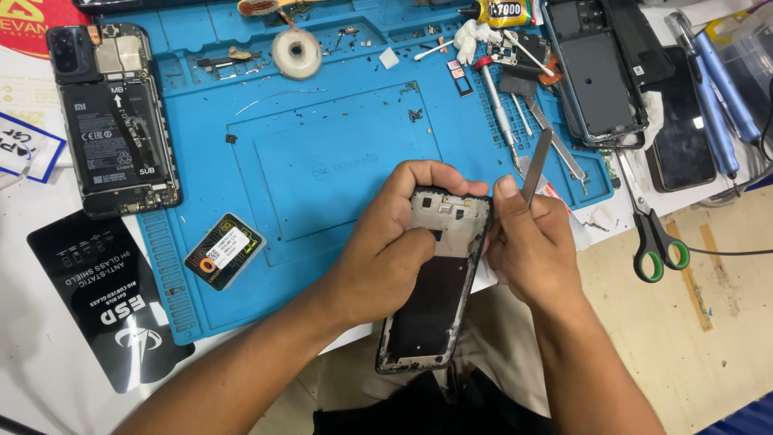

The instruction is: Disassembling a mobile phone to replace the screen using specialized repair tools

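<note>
Black stripped phone frame [439, 282] held over lap, just off blue silicone mat [322, 161] | left hand [394, 242] clasps its top edge | right hand [527, 246] pinches flat metal pry blade [536, 165] | judged midway: frame bare, opened black phone [113, 121] unassembled

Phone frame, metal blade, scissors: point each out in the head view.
phone frame [435, 310], head view, on the dark lower panel below the left hand.
metal blade [536, 165], head view, on the flat strip above the right hand.
scissors [662, 250], head view, on the green handle loops.
</note>
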